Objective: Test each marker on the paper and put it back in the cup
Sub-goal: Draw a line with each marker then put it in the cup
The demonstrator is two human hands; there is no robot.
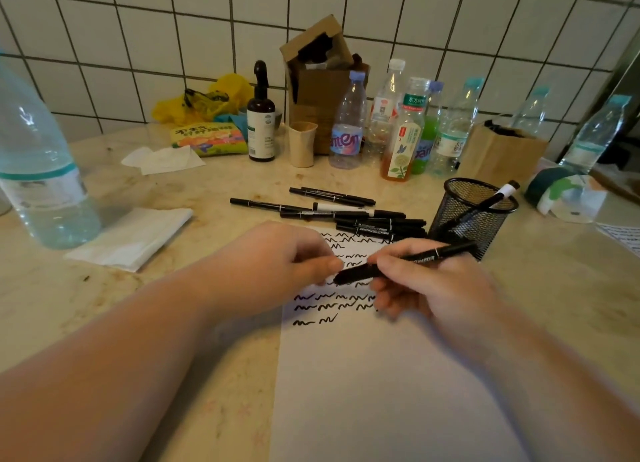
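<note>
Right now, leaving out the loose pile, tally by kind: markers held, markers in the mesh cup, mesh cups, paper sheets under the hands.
Black marker held by left hand and right hand: 1
Black-and-white marker leaning in the cup: 1
Black wire-mesh cup: 1
White squiggle-marked paper sheet: 1
Total: 4

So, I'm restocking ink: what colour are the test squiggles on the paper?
Black squiggles on white paper, clearest in the head view.
</note>
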